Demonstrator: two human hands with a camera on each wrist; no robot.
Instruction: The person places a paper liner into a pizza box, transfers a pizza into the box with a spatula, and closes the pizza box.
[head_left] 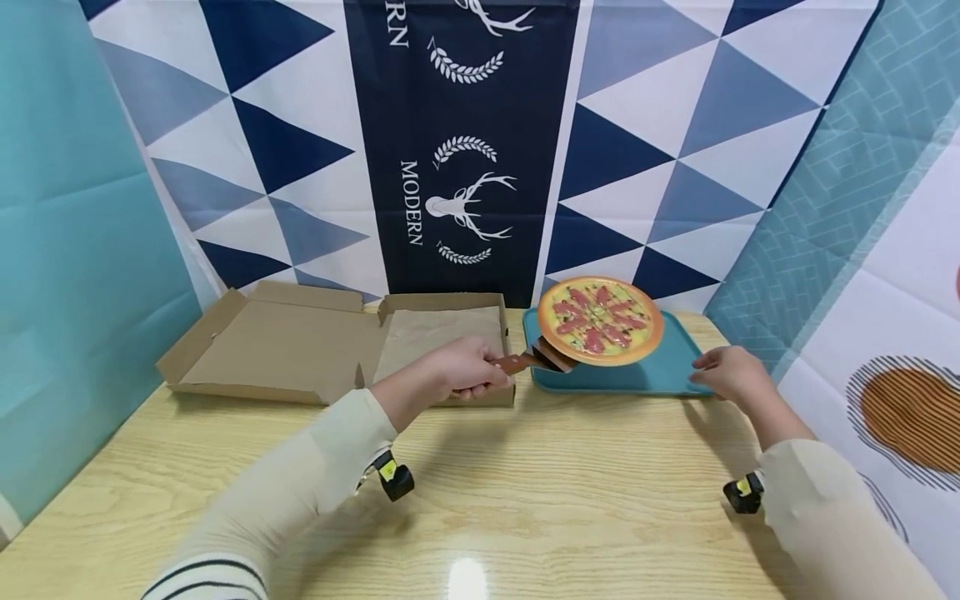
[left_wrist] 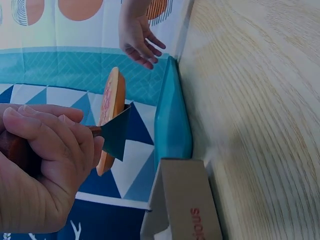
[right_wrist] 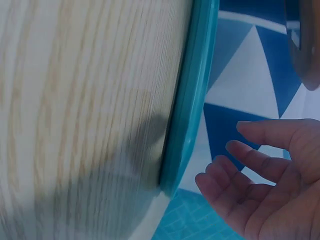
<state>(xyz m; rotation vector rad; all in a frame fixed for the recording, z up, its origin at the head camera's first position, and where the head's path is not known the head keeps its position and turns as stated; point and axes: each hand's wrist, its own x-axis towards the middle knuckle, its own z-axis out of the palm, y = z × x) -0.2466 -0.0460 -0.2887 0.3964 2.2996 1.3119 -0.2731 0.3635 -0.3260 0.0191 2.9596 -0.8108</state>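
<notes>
My left hand (head_left: 468,367) grips the wooden handle of a pizza server (left_wrist: 118,131). On its metal blade rests a round pizza (head_left: 600,321) with red toppings, raised above the teal tray (head_left: 678,379). Seen edge-on in the left wrist view, the pizza (left_wrist: 111,115) lies flat along the blade and reaches well past it. My right hand (head_left: 729,375) hovers by the tray's right end, fingers loosely bent and nothing in them. In the right wrist view those fingers (right_wrist: 212,185) are spread apart beside the tray's edge (right_wrist: 187,115).
Left of the tray stands an opened cardboard pizza box (head_left: 285,346), its lid laid back to the left and brown paper (head_left: 405,342) lining its base. A patterned cloth (head_left: 465,125) hangs close behind the box and tray. The wooden table (head_left: 555,483) extends toward me.
</notes>
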